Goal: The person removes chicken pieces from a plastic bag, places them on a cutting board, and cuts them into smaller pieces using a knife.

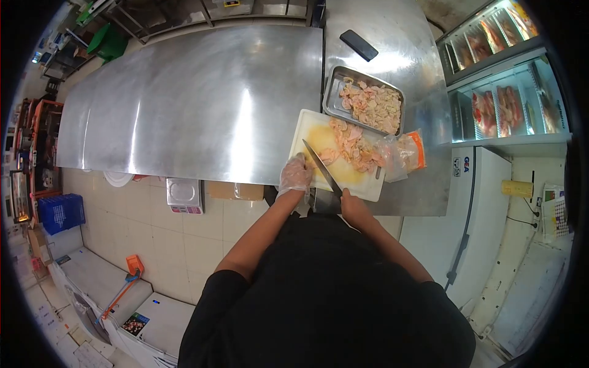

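Observation:
A white cutting board [300, 134] lies at the edge of the steel table, with pale pink meat pieces [351, 142] on its right part. My right hand [356, 207] is closed round the handle of a long knife [323, 168], whose blade slants up and left across the board. At the board's left edge my left hand [296, 175] wears a clear plastic glove; its fingers are bent near the blade, and what they hold, if anything, is too small to make out. Behind the board, a metal tray [333, 92] holds more cut meat [374, 107].
An orange and clear plastic bag [405, 153] lies right of the board. Beyond the tray is a black phone [359, 45]. The steel table [202, 104] stretches left. Under its front edge stands a scale [184, 195]. A lit display fridge [509, 101] is at the right.

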